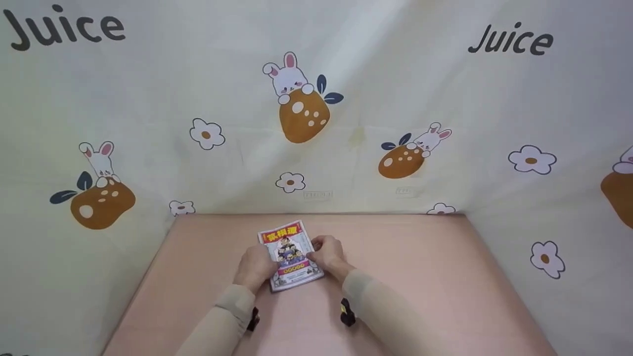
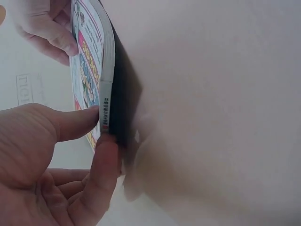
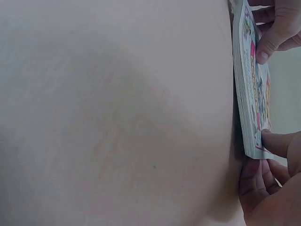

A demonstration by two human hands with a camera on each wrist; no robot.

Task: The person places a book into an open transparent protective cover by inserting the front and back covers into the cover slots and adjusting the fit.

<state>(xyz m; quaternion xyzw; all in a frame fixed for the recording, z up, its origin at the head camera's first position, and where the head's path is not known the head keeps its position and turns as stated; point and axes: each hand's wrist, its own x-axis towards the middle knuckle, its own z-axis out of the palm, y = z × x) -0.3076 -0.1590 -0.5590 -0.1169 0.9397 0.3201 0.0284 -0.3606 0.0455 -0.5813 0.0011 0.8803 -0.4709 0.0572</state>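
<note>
A paperback book [image 1: 293, 251] with a red title band, yellow lettering and cartoon figures on its cover lies face up, slightly turned, between my two hands. On its left side, my left hand [image 1: 257, 265] pinches the spine [image 2: 106, 101], thumb on the cover and index finger curled at the lower edge. My right hand [image 1: 328, 253] holds the opposite side, where the page edges [image 3: 242, 80] show, with its thumb on the cover and its other fingers at the edge. In the left wrist view, the spine side is tilted up off the table, over a dark shadow.
The pink tabletop [image 1: 420, 287] spreads around the book. A pale cloth [image 1: 237, 74] printed with rabbits, flowers and the word Juice walls in the table's back and both sides. Dark camera mounts [image 1: 347, 312] sit under the wrists.
</note>
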